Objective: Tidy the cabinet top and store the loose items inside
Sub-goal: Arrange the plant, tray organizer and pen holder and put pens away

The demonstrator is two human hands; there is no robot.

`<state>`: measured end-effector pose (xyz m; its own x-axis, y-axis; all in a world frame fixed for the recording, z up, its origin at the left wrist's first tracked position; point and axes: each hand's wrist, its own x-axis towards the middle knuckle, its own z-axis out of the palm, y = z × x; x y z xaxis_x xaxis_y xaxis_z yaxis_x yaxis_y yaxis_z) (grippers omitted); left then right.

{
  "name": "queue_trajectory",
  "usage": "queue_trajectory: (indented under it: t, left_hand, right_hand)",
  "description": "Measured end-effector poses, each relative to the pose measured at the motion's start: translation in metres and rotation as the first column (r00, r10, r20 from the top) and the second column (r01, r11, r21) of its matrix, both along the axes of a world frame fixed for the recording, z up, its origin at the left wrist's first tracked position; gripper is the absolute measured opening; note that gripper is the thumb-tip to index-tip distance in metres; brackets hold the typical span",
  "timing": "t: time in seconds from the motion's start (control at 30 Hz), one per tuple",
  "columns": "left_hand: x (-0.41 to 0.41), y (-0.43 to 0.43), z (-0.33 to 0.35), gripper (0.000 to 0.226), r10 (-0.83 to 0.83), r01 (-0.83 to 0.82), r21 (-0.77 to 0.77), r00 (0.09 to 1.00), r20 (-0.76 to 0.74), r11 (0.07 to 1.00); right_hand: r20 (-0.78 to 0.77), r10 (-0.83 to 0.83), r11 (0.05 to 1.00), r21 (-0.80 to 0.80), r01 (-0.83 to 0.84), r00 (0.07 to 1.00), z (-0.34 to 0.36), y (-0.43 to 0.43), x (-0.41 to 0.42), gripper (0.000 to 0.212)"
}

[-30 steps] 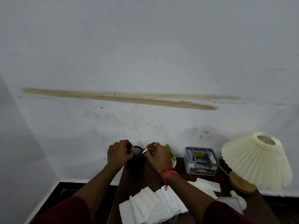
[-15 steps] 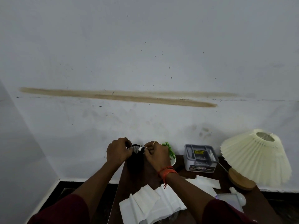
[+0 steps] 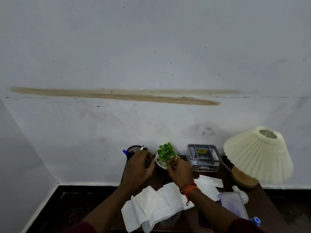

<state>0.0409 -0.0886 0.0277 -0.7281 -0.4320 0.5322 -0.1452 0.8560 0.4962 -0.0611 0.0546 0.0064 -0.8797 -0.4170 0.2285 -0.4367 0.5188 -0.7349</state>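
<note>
At the back left of the dark wooden cabinet top (image 3: 224, 172) stands a black mesh pen holder (image 3: 133, 149) with a blue pen (image 3: 124, 151) and a white pen (image 3: 142, 147) in it. To its right is a small green plant (image 3: 165, 151) in a white pot (image 3: 160, 163). My right hand (image 3: 179, 169) pinches the pot's front right rim under the leaves. My left hand (image 3: 139, 168) hovers between holder and pot, fingers loosely apart, fingertips close to the pot's left side, holding nothing that I can see.
A grey compartment box (image 3: 203, 157) sits right of the plant. A cream pleated lamp (image 3: 255, 153) on a wooden base (image 3: 244, 178) stands at far right. White tissues (image 3: 156, 209) lie in front, with a white tray (image 3: 234, 206) nearby. The wall is directly behind.
Both hands have left the pen holder's rim. The right hand moved right onto the plant pot, and the left hand dropped down beside the holder. The white pen now stands in the holder.
</note>
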Motion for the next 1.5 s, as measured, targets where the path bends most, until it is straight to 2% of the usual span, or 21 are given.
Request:
queue_trajectory:
  t: [0.2,0.37,0.6,0.7,0.97,1.17,1.27,1.5]
  left_hand:
    - [-0.023,0.016,-0.043,0.012,-0.06,0.042,0.11,0.984,0.169,0.993]
    - [-0.038,0.023,-0.065,0.019,-0.08,0.014,0.183,0.931,0.357,0.983]
    - [-0.047,0.025,-0.078,0.031,-0.112,-0.011,0.247,0.871,0.478,0.969]
    - [-0.049,0.023,-0.083,0.028,-0.104,-0.019,0.236,0.861,0.498,0.972]
    - [-0.055,0.023,-0.091,0.027,-0.069,-0.014,0.157,0.856,0.512,0.987]
    - [-0.046,0.019,-0.089,0.025,-0.078,0.006,0.14,0.853,0.517,0.99]
    - [-0.038,0.018,-0.079,0.025,-0.087,0.0,0.162,0.847,0.525,0.987]
    - [-0.015,0.012,-0.043,0.011,-0.087,0.016,0.148,0.868,0.489,0.989]
  right_hand:
    - [0.103,-0.075,0.976,0.21,0.052,0.992,-0.009,0.025,-0.028,0.014]
    - [0.084,-0.096,0.95,0.305,0.066,0.992,-0.018,0.026,-0.043,0.021]
    - [0.083,-0.061,0.905,0.424,0.021,0.995,-0.036,0.019,-0.048,0.024]
    - [0.082,-0.042,0.893,0.45,0.001,0.996,-0.041,0.015,-0.049,0.025]
    - [0.09,-0.031,0.894,0.447,-0.012,0.995,-0.047,0.009,-0.045,0.033]
    - [0.112,-0.083,0.929,0.368,0.036,0.99,-0.043,0.011,-0.044,0.027]
    - [0.107,-0.094,0.939,0.339,0.052,0.99,-0.04,0.012,-0.039,0.024]
    - [0.089,-0.118,0.967,0.235,0.095,0.989,-0.019,0.009,-0.021,0.024]
